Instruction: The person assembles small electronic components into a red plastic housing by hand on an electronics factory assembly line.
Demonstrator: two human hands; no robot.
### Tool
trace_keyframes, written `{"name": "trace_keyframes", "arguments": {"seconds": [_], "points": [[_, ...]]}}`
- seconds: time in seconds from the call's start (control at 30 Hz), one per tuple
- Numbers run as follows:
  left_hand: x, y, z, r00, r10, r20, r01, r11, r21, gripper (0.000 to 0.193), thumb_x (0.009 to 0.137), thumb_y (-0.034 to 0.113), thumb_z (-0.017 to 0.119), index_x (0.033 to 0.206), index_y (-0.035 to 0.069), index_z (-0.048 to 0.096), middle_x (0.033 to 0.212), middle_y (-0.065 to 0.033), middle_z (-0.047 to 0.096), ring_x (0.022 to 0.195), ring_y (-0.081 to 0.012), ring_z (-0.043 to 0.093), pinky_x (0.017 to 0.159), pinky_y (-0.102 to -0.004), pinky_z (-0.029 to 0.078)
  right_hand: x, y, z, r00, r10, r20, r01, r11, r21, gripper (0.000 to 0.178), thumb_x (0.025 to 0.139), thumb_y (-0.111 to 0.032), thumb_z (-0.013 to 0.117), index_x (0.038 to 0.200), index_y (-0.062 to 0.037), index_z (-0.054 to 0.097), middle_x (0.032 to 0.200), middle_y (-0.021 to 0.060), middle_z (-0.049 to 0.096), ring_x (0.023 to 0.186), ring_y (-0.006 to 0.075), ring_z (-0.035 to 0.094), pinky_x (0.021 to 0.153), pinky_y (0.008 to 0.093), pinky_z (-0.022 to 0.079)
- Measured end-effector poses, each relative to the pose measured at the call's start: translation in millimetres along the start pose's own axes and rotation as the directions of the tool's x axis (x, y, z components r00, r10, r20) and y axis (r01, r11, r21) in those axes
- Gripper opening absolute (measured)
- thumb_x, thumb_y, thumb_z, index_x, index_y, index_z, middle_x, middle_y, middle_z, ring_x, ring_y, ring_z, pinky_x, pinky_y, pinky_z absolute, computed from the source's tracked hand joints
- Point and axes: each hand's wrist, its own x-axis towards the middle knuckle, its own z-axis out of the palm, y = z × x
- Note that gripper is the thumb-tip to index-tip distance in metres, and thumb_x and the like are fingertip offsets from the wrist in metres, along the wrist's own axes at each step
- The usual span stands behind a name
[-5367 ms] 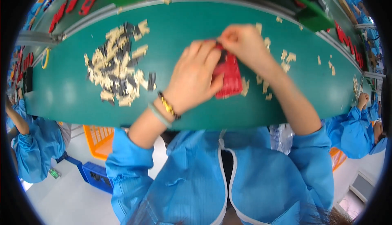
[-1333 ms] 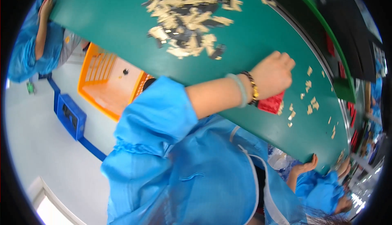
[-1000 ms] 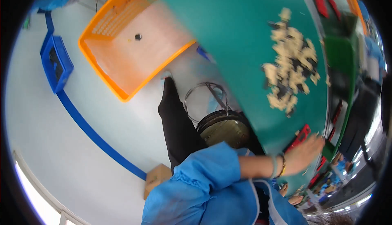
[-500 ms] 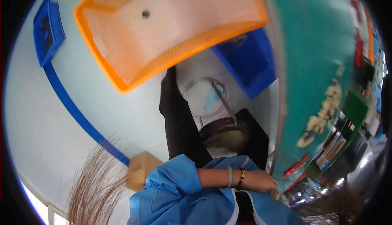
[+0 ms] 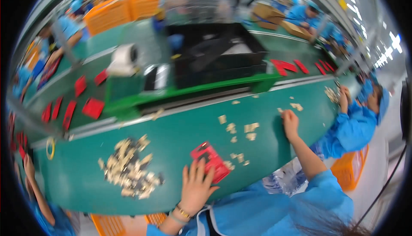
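My left hand (image 5: 197, 189), with two bracelets at its wrist, lies on the green bench with fingers stretched apart. Its fingertips touch the near left edge of a flat red rectangular piece (image 5: 218, 167) with dark parts on it. Farther right, my right hand (image 5: 290, 123) is closed over the bench. A tiny beige bit (image 5: 280, 110) shows at its fingertips; whether they grip it is unclear. Between my hands lie several small beige pieces (image 5: 251, 128). Left of my left hand is a loose heap of beige and dark small pieces (image 5: 128, 167).
A green-edged raised shelf (image 5: 193, 92) runs behind the bench, bearing a black tray (image 5: 219, 71), a white roll (image 5: 123, 59) and red pieces (image 5: 92, 108). A yellow ring (image 5: 50, 148) lies far left. Co-workers sit at both sides; the right one's sleeve (image 5: 347, 129) is blue.
The view has swung up from the floor and crates to the bench. My left hand, earlier at the bench edge across my body, now lies at the red piece. My right hand has come into view.
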Motion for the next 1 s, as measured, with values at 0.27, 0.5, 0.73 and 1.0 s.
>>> {"name": "trace_keyframes", "arguments": {"seconds": [0.27,0.5,0.73,1.0], "points": [[18,-7,-14,0.965,0.206,0.16,-0.247,0.92,0.303,0.043,0.077,0.014,0.066,0.119,0.01,0.056,0.128,-0.015,0.052,0.119,-0.0319,0.048,0.098,-0.0471,0.038,145,-14,-6,0.801,-0.596,-0.052,0.502,0.718,-0.483,0.022,0.081,-0.003,0.058,0.101,-0.0075,0.064,0.1,0.0081,0.062,0.09,0.0278,0.062,0.075,0.0376,0.049],[50,-5,-35,0.854,0.429,0.294,-0.506,0.816,0.281,0.031,0.075,0.014,0.058,0.104,0.004,0.061,0.101,-0.0112,0.059,0.097,-0.0252,0.059,0.089,-0.0359,0.048,257,41,20,0.738,-0.64,0.214,0.542,0.374,-0.753,0.012,0.079,-0.008,0.054,0.083,-0.0102,0.065,0.082,0.0124,0.065,0.082,0.0331,0.063,0.071,0.047,0.049],[33,-43,-93,0.915,0.395,-0.086,-0.293,0.795,0.53,0.013,0.073,0.019,0.058,0.078,0.008,0.056,0.075,-0.0101,0.056,0.076,-0.0232,0.059,0.067,-0.0369,0.048,250,92,-40,0.859,-0.485,-0.165,0.43,0.857,-0.283,0.029,0.092,-0.013,0.063,0.119,-0.0028,0.059,0.112,0.0105,0.062,0.097,0.0197,0.061,0.085,0.0303,0.048],[-9,-205,-232,0.845,-0.135,-0.517,0.437,0.731,0.524,0.049,0.078,0.007,0.063,0.124,0.004,0.046,0.111,-0.0175,0.055,0.103,-0.0374,0.056,0.088,-0.0433,0.048,40,9,-82,0.605,-0.748,-0.273,0.72,0.661,-0.214,0.019,0.089,-0.007,0.069,0.104,0.0014,0.061,0.094,0.0104,0.06,0.084,0.0176,0.057,0.073,0.0299,0.049]]}}
